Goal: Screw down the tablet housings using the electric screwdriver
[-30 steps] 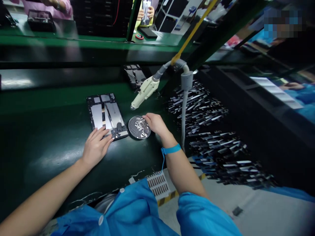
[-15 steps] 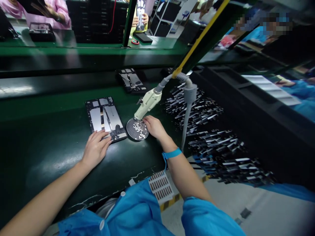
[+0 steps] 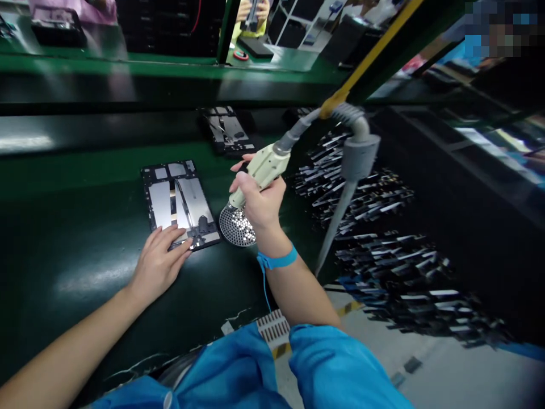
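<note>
My left hand (image 3: 156, 262) lies on the lower left corner of an opened tablet (image 3: 198, 199), its fingers stretched out over the edge. Silver plates and a dark ribbon cable show inside the tablet, which is flat on the bench. My right hand (image 3: 264, 200) is wrapped round a cream electric screwdriver (image 3: 267, 166), which slants down to the left. Its tip end is over a round perforated screw tray (image 3: 232, 227) beside the tablet. Shiny screws fill the tray's right part; my right hand hides some of that side. A blue wrist strap (image 3: 279, 259) circles my right wrist.
A second opened tablet (image 3: 227, 132) lies farther back. To the right stand dense rows of thin dark and silver parts (image 3: 383, 250). A grey holder on a pole (image 3: 360, 156) rises beside the screwdriver cable. Co-workers' hands (image 3: 255, 8) show across the bench.
My right hand has moved from the screw tray's right rim up to the electric screwdriver and taken hold of it. My left hand stays on the tablet. The camera view has shifted slightly.
</note>
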### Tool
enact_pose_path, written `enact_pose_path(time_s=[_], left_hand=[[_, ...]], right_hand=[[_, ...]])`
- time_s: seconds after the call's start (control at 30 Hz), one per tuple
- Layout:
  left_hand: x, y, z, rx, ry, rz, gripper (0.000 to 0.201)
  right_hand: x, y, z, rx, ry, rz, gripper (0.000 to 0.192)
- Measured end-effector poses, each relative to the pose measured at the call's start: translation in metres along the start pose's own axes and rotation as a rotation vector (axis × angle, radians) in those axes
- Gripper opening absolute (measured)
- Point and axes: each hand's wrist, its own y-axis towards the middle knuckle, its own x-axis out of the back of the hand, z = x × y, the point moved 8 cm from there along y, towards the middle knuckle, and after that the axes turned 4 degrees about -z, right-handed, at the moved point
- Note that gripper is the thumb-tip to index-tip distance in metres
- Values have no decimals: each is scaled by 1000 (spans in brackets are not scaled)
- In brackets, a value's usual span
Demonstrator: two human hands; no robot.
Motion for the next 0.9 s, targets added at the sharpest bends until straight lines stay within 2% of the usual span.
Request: enact_pose_path(time_s=[0.07, 0.13, 0.27, 0.33, 0.4, 0.43, 0.5, 0.57, 0.63, 0.73, 0.9], left_hand=[[0, 1, 1, -6, -4, -2, 26], [1, 2, 2, -6, -11, -12, 25], [1, 4, 4, 21, -32, -4, 25], [1, 4, 5, 31, -38, 4, 25], [1, 4, 5, 33, -40, 2, 25], [1, 4, 5, 32, -40, -1, 25], [0, 4, 4, 29, -41, -9, 24], [-1, 4, 4, 32, -47, -15, 24], [-1, 4, 4, 35, -54, -20, 25], [-1, 3, 5, 30, -53, -25, 25], [-1, 3, 4, 12, -39, -21, 25]], right_hand=[[9, -3, -4, 33, -61, -69, 44], [15, -4, -10, 46, -121, -86, 48], [21, -2, -19, 27, -159, -9, 67], [35, -4, -19, 19, -151, -10, 82], [53, -11, -18, 21, -238, 15, 82], [60, -18, -18, 27, -349, 79, 72], [65, -38, -27, 25, -695, 355, 60], [68, -63, -39, 28, -949, 618, 62], [68, -82, -49, 28, -1102, 775, 64], [62, -89, -57, 31, -1203, 846, 65], [53, -82, -60, 2, -1246, 883, 67]])
